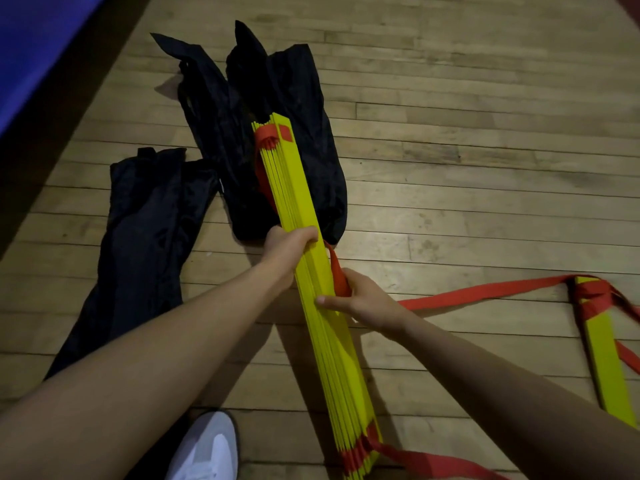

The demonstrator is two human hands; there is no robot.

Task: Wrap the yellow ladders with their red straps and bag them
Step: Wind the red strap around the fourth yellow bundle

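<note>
While the fingers (306, 233) of the left hand (285, 247) curl over the top of the stacked yellow ladder bundle (311, 271) and clamp it near its middle, the right hand (363, 303) sits just below them on the bundle's other side, its thumb (329, 301) laid flat across the yellow face and its other fingers closed round a red strap (339, 275) that rises between the two hands along the bundle's edge. From the right hand's wrist that strap runs away over the wooden floor (485, 168) toward a second yellow ladder piece (602, 358), well apart from both hands, whose upper end is bound with several turns of red webbing (588, 296). The held bundle slants from beyond the left fingers, where its far end carries a red loop (272, 133), down past the right hand to a near end with red bands, from which another length of red strap (433, 460) trails across the floor. Beyond the left fingers, under the bundle's far end, lies a crumpled black bag (311, 98), with a second black bag (204, 109) beside it. A third black bag (145, 220) lies outside the left forearm. A white shoe (207, 448) shows below the forearms, and a blue mat (38, 39) lies farthest off, past the bags.
</note>
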